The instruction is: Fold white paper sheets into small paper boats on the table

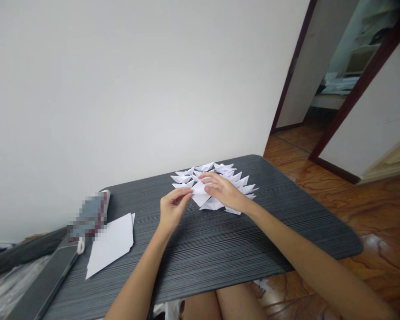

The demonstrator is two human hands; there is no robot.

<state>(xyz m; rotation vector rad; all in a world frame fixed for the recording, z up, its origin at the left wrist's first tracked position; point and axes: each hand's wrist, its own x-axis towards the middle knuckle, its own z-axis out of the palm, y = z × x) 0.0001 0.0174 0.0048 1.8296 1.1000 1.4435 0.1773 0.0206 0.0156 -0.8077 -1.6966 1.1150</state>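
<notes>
Far left: dark flat slab (36,282), can't ID it. Small white object (81,246) at its edge. Next to that, a blurred-out flat item (90,214) on the dark wood-grain table (203,249).

Then the white paper sheets (111,242), lying flat and loosely stacked, corners not aligned. No folds visible on the top one. I'd read these as unused stock; can't count them from here.

Left hand (172,206): thumb and index pinched together on the left corner of a part-folded paper piece (200,198). The piece is between the two hands, above the near-left part of the folded boats, with a flap pointing toward the person. Judgement: mid-fold, not boat-shaped yet.

Finished folded paper boats (234,178) sit grouped around and beyond it, toward the wall side of the table. More than a dozen by eye; overlap and hands block an exact count. They look complete: pointed ends, raised middles.

Right hand (224,190): fingers loosely curved over the right side of the piece, thumb at its edge. Can't tell if it's gripping or just steadying.

Status: most visible pieces done, one in progress, loose sheets left unfolded.
</notes>
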